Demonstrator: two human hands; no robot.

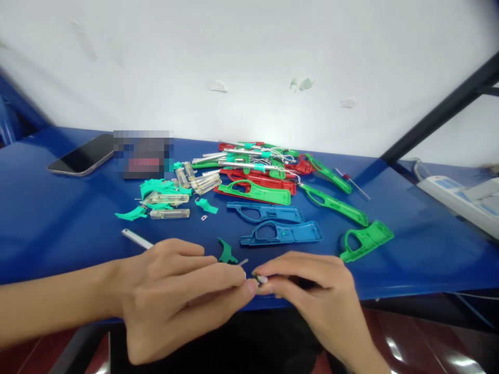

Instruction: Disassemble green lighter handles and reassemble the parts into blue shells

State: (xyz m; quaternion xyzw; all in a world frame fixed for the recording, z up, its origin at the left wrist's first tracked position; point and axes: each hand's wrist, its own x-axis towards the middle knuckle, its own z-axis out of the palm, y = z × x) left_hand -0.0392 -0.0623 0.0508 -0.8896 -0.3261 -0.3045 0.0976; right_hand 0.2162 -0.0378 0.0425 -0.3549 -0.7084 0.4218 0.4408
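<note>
Just over the table's front edge, my left hand (179, 293) and my right hand (317, 288) meet fingertip to fingertip. Between them is a tiny part (260, 279), whitish with a dark bit; it is too small to name. Both hands are closed in a pinch, and their fingers partly hide it. Behind my left fingers lies a green plastic trigger piece (226, 252), with a thin pale strip (244, 262) beside it. A silver metal tube (136, 239) is partly covered by my left hand. Two blue lighter-handle shells (283, 234) lie beyond my fingers.
On the blue table (78, 228), red and green handle shells (253, 193) lie piled with metal tubes and wires. Clear fuel tanks (170, 213) and green triggers (132, 213) sit left. A phone (83, 155), a screwdriver (353, 184) and a power strip (463, 200) are farther out.
</note>
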